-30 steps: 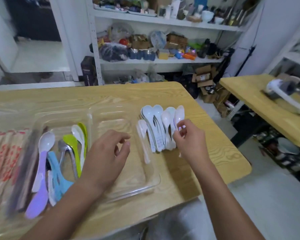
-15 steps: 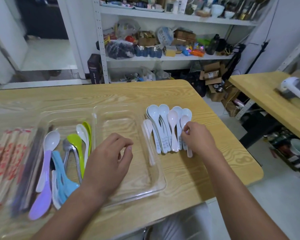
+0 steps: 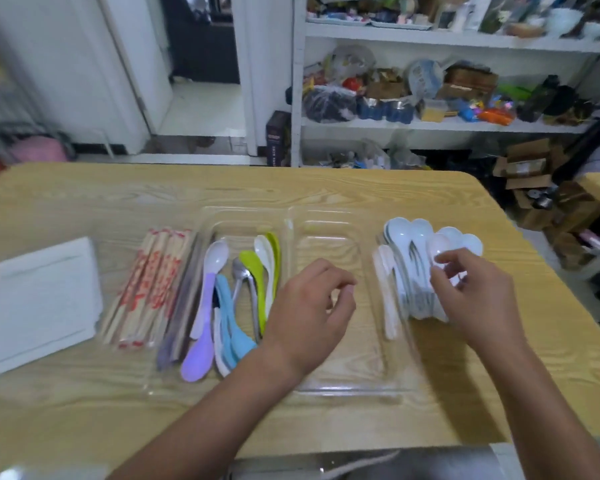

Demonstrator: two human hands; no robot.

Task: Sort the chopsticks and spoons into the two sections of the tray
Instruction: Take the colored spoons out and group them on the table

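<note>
A clear two-section tray (image 3: 347, 392) lies mid-table. Its left section holds coloured spoons (image 3: 222, 306) in purple, blue, green, white and steel. Paper-wrapped chopsticks (image 3: 149, 282) lie just left of the tray, with dark chopsticks (image 3: 182, 313) along its left rim. A pile of white spoons (image 3: 409, 251) sits right of the tray, and one white spoon (image 3: 388, 292) lies against the tray's right rim. My left hand (image 3: 309, 313) hovers over the right section, fingers loosely curled, holding nothing. My right hand (image 3: 471, 292) rests on the pile and pinches a white spoon (image 3: 439, 244).
A white folded sheet (image 3: 39, 306) lies at the table's left. The table's right edge is close behind the spoon pile. Cluttered shelves (image 3: 430, 123) stand behind the table, and cardboard boxes (image 3: 527, 168) sit on the floor at the right.
The view swung left, bringing the white sheet and all the chopsticks into sight. My right hand lowered onto the spoon pile and stays there. My left hand barely moved.
</note>
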